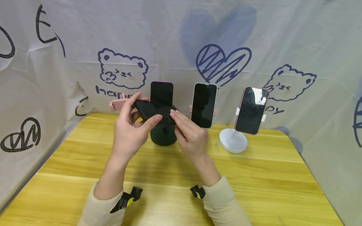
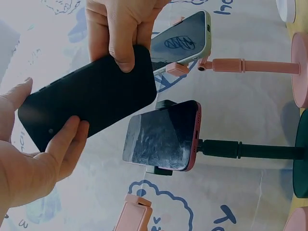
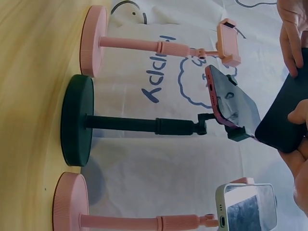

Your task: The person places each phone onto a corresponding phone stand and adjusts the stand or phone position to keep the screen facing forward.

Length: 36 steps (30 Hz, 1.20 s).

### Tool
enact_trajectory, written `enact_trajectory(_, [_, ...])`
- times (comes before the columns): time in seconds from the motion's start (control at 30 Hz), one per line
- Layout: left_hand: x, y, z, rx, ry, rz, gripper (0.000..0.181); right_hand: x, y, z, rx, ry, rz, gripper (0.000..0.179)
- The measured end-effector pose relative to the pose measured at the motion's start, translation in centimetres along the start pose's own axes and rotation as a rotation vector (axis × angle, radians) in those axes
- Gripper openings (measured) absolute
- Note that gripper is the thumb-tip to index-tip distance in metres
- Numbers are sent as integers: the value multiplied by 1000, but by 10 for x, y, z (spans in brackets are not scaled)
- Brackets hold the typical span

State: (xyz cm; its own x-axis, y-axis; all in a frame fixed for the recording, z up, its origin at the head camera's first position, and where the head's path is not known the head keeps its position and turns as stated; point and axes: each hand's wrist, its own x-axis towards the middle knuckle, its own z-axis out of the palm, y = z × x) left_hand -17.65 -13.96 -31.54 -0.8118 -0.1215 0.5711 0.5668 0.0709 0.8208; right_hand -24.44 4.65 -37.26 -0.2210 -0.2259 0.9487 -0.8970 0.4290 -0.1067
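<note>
A black smartphone (image 1: 154,110) is held up sideways between both hands, in front of the stands. My left hand (image 1: 128,133) grips its left end, the thumb on the near face. With thumb and fingers, my right hand (image 1: 192,135) pinches the other end. In the left wrist view the phone (image 2: 91,98) shows a dark face, tilted. Just behind it a second phone (image 1: 161,92) sits in the clamp of a dark green stand (image 1: 163,135). Left of that, a pink stand (image 3: 228,43) has a clamp with no phone in it.
To the right, a white-edged phone (image 1: 204,105) sits in another pink stand (image 3: 70,202). Farther right, a pink-edged phone (image 1: 251,110) leans in a white stand (image 1: 233,140). The stands are on a wooden table (image 1: 158,175), before a cloth backdrop (image 1: 175,34) with drawings.
</note>
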Motion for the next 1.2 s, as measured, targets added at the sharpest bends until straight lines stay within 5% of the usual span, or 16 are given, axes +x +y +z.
enact_trajectory(0.13, [0, -1, -1, -58, 3, 28, 79, 2, 0, -3, 49, -11, 20, 35])
enact_trajectory(0.3, [3, -7, -11, -104, -19, 115, 79, 8, 2, -17, 233, -88, 105, 51])
enact_trajectory(0.5, [8, -14, -25, -167, -183, 174, 79, 11, 8, -39, 400, -138, 265, 55])
enact_trajectory(0.67, [9, -15, -31, -177, -387, 127, 83, 10, 12, -53, 531, -227, 419, 48])
enact_trajectory(0.83, [9, -19, -31, -192, -537, 89, 83, 11, 16, -64, 600, -452, 593, 41])
enact_trajectory(1.0, [9, -22, -29, -237, -631, 46, 88, 10, 18, -68, 567, -632, 669, 36])
enact_trajectory(1.2, [10, -25, -28, -282, -687, 37, 90, 8, 20, -68, 569, -650, 666, 30])
